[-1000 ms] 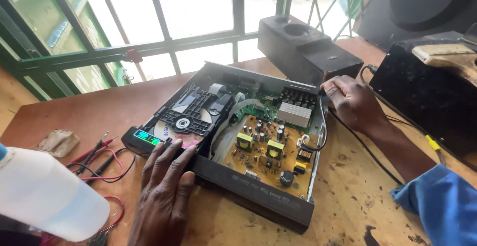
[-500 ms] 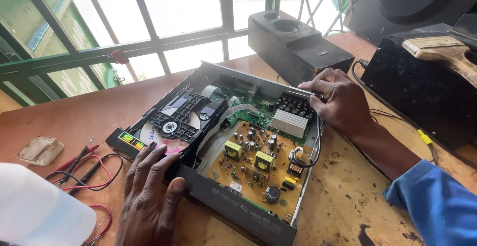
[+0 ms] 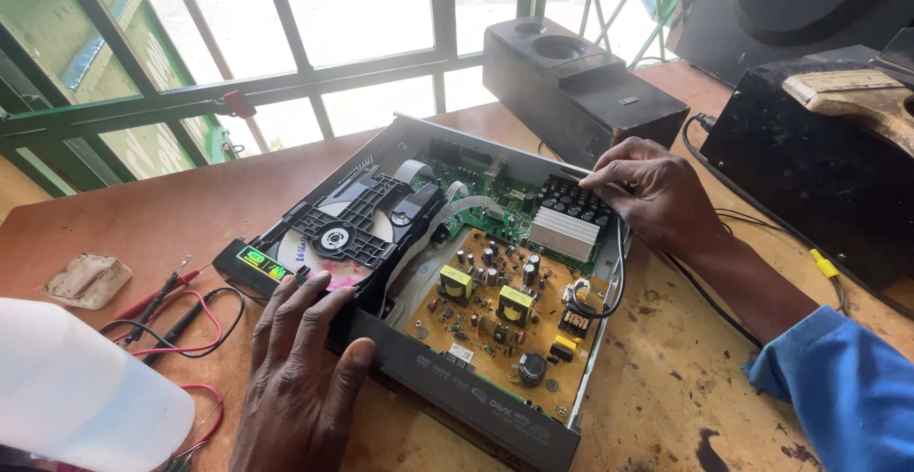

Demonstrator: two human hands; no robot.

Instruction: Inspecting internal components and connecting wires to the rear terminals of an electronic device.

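Your left hand [image 3: 300, 367] lies flat and spread, palm down, on the front edge of the opened disc player [image 3: 428, 272], its fingers reaching toward the black disc tray [image 3: 352, 224] and gripping nothing. Your right hand [image 3: 657, 196] comes in from the right, wrist bent, with loosely curled fingers resting on the player's far right corner beside the row of capacitors [image 3: 576, 200]; it holds nothing either. The player sits mid-table on the wooden bench [image 3: 666, 405], tilted diagonally, its orange circuit board [image 3: 495, 310] exposed.
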